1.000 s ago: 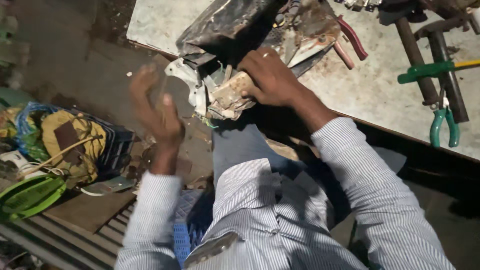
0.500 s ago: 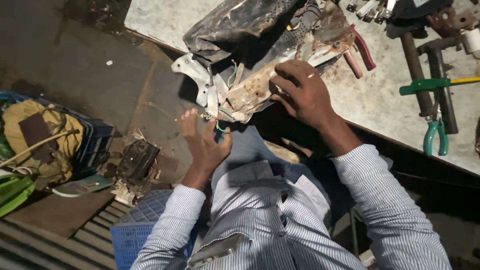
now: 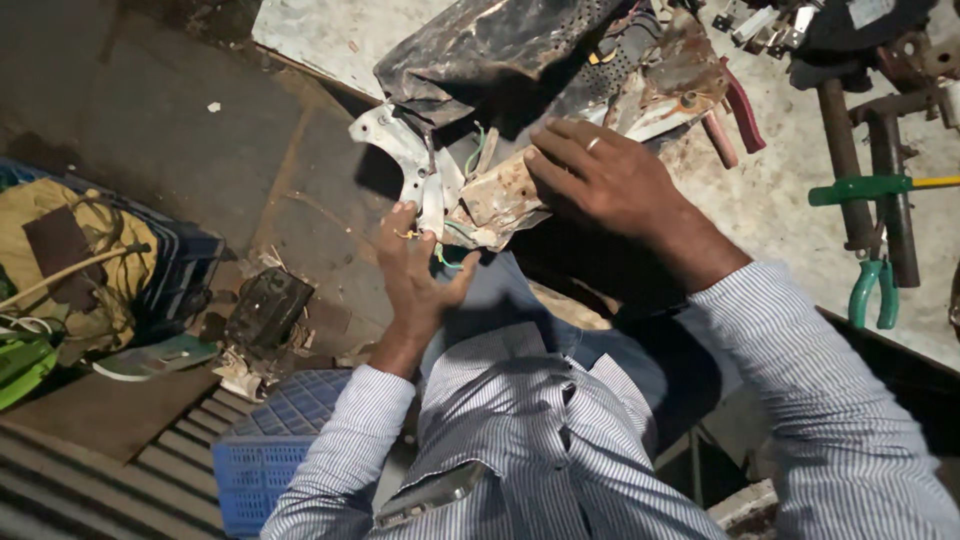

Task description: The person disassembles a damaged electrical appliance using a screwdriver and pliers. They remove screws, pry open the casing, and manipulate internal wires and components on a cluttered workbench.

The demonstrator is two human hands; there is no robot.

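Observation:
A rusty, dirty metal appliance chassis (image 3: pixel 560 90) with a bent white bracket (image 3: pixel 405 150) and loose green and yellow wires (image 3: pixel 445 255) overhangs the bench edge. My right hand (image 3: pixel 610 180) presses flat on a rusty plate of it, fingers spread. My left hand (image 3: pixel 415 275) reaches up from below, its fingertips touching the white bracket and the wires at the lower edge. Whether those fingers pinch a wire is hidden.
On the pale bench (image 3: pixel 760 210) lie green-handled pliers (image 3: pixel 872 290), a green-handled screwdriver (image 3: pixel 870 187), red-handled pliers (image 3: pixel 735 115) and rusty hammers (image 3: pixel 895 190). Below are a blue plastic crate (image 3: pixel 270 440), a dark small device (image 3: pixel 265 310) and bags (image 3: pixel 80 260) on the floor.
My left hand rose from mid-air at the left to the chassis's lower edge. My right hand shifted from gripping the rusty plate to lying flat on it.

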